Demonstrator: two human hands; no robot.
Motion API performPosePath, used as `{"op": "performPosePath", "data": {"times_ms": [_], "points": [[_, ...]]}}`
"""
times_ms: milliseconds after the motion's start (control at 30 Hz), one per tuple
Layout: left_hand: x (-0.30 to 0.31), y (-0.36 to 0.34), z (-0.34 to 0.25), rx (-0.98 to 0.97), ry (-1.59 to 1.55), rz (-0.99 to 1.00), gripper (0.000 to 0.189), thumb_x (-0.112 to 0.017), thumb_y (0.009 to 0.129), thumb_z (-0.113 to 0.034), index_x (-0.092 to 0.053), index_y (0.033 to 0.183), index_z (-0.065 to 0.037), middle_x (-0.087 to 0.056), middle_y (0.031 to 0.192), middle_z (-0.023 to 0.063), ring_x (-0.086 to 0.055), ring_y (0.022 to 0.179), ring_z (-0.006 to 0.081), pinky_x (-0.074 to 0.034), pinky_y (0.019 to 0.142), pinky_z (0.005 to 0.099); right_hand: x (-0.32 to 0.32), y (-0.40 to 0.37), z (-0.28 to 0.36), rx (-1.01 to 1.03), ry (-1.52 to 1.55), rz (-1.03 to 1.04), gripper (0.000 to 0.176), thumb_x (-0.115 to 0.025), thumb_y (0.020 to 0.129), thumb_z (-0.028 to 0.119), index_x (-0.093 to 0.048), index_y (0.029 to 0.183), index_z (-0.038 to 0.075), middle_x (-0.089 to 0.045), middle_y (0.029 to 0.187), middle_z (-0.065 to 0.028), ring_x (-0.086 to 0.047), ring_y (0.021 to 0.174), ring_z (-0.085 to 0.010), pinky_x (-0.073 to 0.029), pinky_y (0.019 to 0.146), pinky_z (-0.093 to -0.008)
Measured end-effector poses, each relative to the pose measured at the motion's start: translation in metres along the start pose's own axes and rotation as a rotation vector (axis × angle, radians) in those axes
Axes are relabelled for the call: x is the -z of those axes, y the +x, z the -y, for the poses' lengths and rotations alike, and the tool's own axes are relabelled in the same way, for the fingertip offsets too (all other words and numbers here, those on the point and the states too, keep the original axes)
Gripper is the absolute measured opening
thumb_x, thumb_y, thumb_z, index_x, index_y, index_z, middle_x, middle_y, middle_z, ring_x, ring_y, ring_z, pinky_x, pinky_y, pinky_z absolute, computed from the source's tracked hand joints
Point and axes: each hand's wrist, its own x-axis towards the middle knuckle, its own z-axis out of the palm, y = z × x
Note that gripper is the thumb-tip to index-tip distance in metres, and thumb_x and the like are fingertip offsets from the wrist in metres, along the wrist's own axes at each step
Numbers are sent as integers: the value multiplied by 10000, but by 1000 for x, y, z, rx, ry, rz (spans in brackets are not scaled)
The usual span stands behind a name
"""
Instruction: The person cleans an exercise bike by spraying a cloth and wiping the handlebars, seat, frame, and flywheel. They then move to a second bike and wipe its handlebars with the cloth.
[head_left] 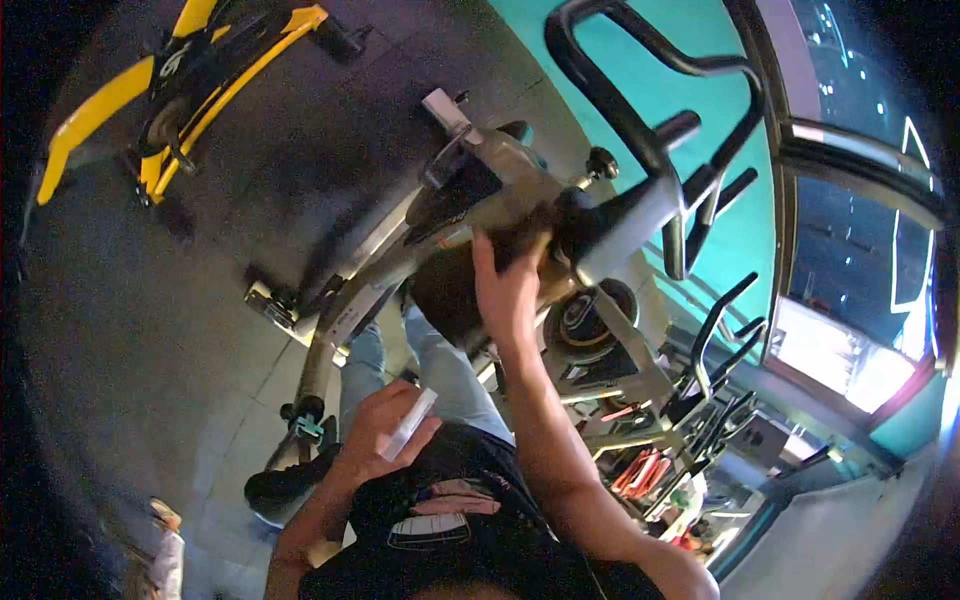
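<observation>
My right hand (507,295) reaches onto the frame of a grey exercise bike (345,315), just below its handlebar (610,95). Thumb and forefinger show apart, pressing on a dark brown, cloth-like piece (445,300) that hangs over the frame; the other fingertips are blurred or hidden. Close to my waist, my left hand (385,425) is closed around a flat, whitish slab-shaped object (410,425) whose kind I cannot make out. The bike's black saddle (290,485) lies beside my left forearm. An adjusting knob (601,163) sticks out near the handlebar.
A yellow and black exercise bike (95,120) stands at the upper left on the dark tiled floor (130,330). More bikes (715,350) line up along the turquoise wall (735,130) to the right, under windows (850,200). Another person's leg (168,560) shows at the lower left.
</observation>
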Motion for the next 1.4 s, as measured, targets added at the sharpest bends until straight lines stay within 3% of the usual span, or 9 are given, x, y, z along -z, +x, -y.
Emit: {"op": "performPosePath", "data": {"times_ms": [167, 267, 500, 733, 933, 1033, 1167, 1267, 1400], "points": [[28, -7, -18, -81, 161, -14, 141, -692, 771, -121, -644, 839, -6, -638, 827, 159, -633, 816, 336, -521, 728, 397, -41, 106, 19, -133, 802, -93, 586, -641, 870, 280, -432, 1290, -72, -560, 1232, -261, -548, 1116, -353, -422, 949, -393], [32, -25, -27, 56, 9, -120, 121, -700, 753, -113, -644, 794, -14, -632, 804, 146, -631, 788, 328, -520, 711, 383, -53, 89, 28, 57, 150, -610, 530, -605, 869, 287, -473, 1210, -98, -595, 1143, -320, -558, 1084, -468, -443, 936, -466], [38, -33, -55, 185, 21, -171, 127, -715, 732, -86, -640, 816, -27, -628, 806, 109, -638, 737, 247, -511, 669, 341, -73, 101, 14, 16, 27, -742, 439, -531, 927, 275, -516, 1092, -131, -585, 1076, -371, -587, 1017, -469, -466, 889, -486], [20, -28, -50, 452, -359, -229, 145, -730, 731, -70, -632, 829, -27, -628, 851, 90, -634, 737, 202, -503, 662, 311, -29, -38, -57, 126, 276, -72, 617, -527, 898, 65, -262, 1454, 37, -570, 1222, -285, -555, 1092, -473, -453, 883, -436], [-1, -16, -65, 282, -48, -193, 138, -727, 742, -42, -631, 839, -27, -626, 815, 74, -632, 750, 186, -506, 683, 306, 108, -5, -87, -355, 1132, -150, 321, -471, 963, 278, -580, 1146, 39, -610, 1040, -155, -613, 1015, -258, -521, 898, -391], [-18, -2, -69, 50, 243, -137, 142, -719, 758, -47, -627, 863, -26, -614, 777, 69, -631, 739, 188, -505, 685, 314, 64, 80, -108, -91, 424, -65, 288, -526, 947, 180, -553, 1173, 4, -589, 955, -109, -553, 934, -193, -459, 835, -363], [-59, 4, -87, 267, 44, -250, 120, -693, 787, -73, -610, 862, -27, -611, 763, 81, -626, 707, 203, -501, 678, 327, -3, -5, -78, 221, 472, -297, 401, -461, 885, 34, -435, 1282, -16, -574, 1028, -206, -548, 941, -301, -439, 870, -432], [-82, -2, -71, 287, 329, -230, 78, -630, 832, -108, -582, 813, -49, -619, 770, 80, -596, 667, 177, -475, 627, 309, -29, -48, -134, 225, 342, 390, 444, -517, 899, 113, -404, 1290, -65, -586, 1058, -240, -556, 897, -336, -444, 861, -461], [-122, -2, -98, 182, 317, -417, 118, -618, 850, -148, -590, 866, -34, -605, 776, 58, -554, 669, 128, -449, 611, 271, 48, 22, -175, -560, 1156, 419, 620, -535, 925, 538, -547, 1215, -10, -638, 1063, -108, -564, 966, -181, -462, 845, -338]]}}
